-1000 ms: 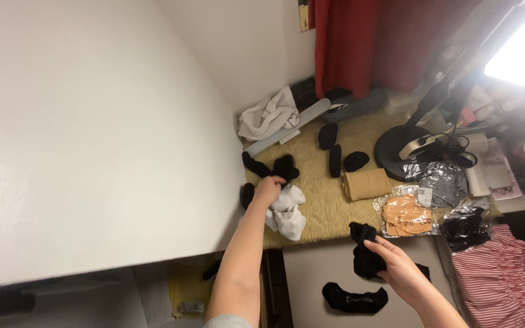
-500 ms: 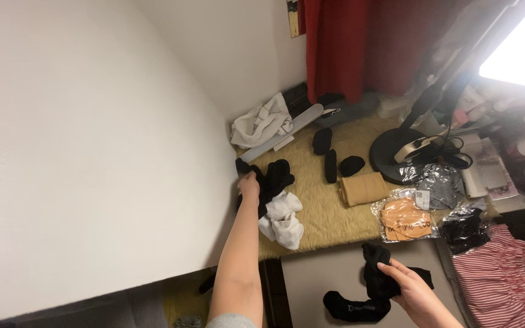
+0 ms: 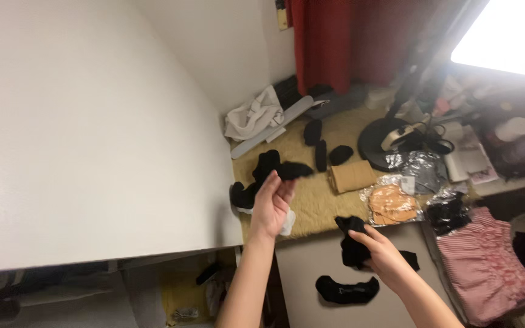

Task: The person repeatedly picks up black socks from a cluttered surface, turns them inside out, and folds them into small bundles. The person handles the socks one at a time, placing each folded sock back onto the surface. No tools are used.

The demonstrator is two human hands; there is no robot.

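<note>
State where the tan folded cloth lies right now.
In the head view, the tan folded cloth lies on the yellow furry mat, right of centre, beside the orange packet.

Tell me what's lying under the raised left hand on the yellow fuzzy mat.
Under the left hand, which lifts a black sock, a bit of white fabric shows on the mat. Most of it is covered by the hand.

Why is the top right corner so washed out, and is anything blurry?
In the head view, a bright light source at the top right blows out to white and hazes the clutter below it; the left hand and the black sock it lifts are slightly motion-blurred; the right hand and its dark sock look sharper.
</note>
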